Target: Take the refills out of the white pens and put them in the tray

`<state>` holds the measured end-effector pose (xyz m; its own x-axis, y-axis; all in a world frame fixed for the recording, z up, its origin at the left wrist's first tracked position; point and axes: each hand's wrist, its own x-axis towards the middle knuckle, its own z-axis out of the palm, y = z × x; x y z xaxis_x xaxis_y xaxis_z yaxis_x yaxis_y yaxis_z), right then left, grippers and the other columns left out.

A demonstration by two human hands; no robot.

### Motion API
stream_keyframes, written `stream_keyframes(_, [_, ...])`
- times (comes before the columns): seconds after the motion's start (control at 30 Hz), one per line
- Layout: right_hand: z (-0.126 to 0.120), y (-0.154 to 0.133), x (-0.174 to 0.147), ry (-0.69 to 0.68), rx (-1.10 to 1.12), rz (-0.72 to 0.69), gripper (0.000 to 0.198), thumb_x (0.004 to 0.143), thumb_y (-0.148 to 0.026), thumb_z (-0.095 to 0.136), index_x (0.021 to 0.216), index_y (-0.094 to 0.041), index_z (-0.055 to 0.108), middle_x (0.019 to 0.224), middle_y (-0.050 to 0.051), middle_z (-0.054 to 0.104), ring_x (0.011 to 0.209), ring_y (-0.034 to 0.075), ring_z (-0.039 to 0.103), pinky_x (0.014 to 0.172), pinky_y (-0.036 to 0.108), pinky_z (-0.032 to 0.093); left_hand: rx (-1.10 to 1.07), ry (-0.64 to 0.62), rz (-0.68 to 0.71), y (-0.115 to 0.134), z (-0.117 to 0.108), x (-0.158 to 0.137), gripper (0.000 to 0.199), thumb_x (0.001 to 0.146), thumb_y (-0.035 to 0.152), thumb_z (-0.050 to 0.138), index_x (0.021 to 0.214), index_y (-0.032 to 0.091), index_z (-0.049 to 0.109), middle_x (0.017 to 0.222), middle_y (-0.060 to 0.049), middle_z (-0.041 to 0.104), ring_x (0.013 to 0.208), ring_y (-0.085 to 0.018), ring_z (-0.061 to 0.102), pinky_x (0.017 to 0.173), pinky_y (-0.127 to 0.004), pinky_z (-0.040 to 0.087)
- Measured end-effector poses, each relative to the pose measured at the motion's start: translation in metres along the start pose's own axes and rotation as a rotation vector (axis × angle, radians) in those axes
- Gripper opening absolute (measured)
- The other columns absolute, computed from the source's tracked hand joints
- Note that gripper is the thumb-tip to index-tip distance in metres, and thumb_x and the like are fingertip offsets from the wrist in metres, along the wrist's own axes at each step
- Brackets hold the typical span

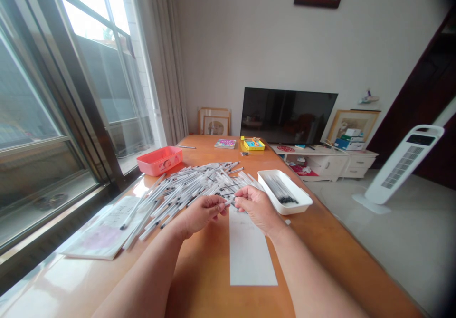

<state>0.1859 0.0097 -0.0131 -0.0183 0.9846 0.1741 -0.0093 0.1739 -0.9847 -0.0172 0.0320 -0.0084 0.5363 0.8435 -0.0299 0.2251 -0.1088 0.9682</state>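
Above the wooden table (pixel 203 261), my left hand (pixel 206 213) and my right hand (pixel 254 206) meet with fingertips almost touching. Both are closed in a pinch around a slim, whitish pen (pixel 227 203). Most of it is covered by the fingers, and its finer parts are too small to make out. Behind the hands spreads a heap of clear-barrelled pens (pixel 192 185), several with black ends. Under the right hand lies a white sheet of paper (pixel 249 256). Right of that hand, a white tray (pixel 299 207) holds thin, dark-tipped refills (pixel 281 189).
A red basket (pixel 160 161) stands beyond the heap at left, near the window. An open booklet (pixel 103 232) lies at the left edge with pens across it. A yellow box (pixel 253 144) and a pink book (pixel 225 143) sit at the far end. A tower fan (pixel 402 166) stands right.
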Motion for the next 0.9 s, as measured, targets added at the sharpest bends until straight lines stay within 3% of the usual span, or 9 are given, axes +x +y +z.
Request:
stream_keyframes(0.53, [-0.005, 0.001, -0.001, -0.057, -0.001, 0.038, 0.023, 0.077, -0.031, 0.069, 0.095, -0.016, 0.066, 0.083, 0.003, 0.068, 0.075, 0.016, 0.065, 0.069, 0.030, 0.051, 0.002, -0.005, 0.025, -0.003, 0.000, 0.000, 0.042, 0.085, 0.054, 0.064, 0.104, 0.017, 0.072, 0.090, -0.007, 0.070, 0.075, -0.015, 0.055, 0.075, -0.030, 0.045])
stream_keyframes(0.9, [-0.007, 0.000, -0.002, -0.089, -0.079, 0.030, 0.021, 0.079, -0.032, 0.069, 0.093, -0.016, 0.068, 0.078, 0.002, 0.069, 0.069, 0.014, 0.061, 0.069, 0.029, 0.050, 0.030, -0.025, 0.061, -0.012, -0.003, 0.001, 0.038, 0.089, 0.052, 0.059, 0.101, 0.017, 0.070, 0.091, -0.007, 0.070, 0.077, -0.016, 0.056, 0.075, -0.030, 0.045])
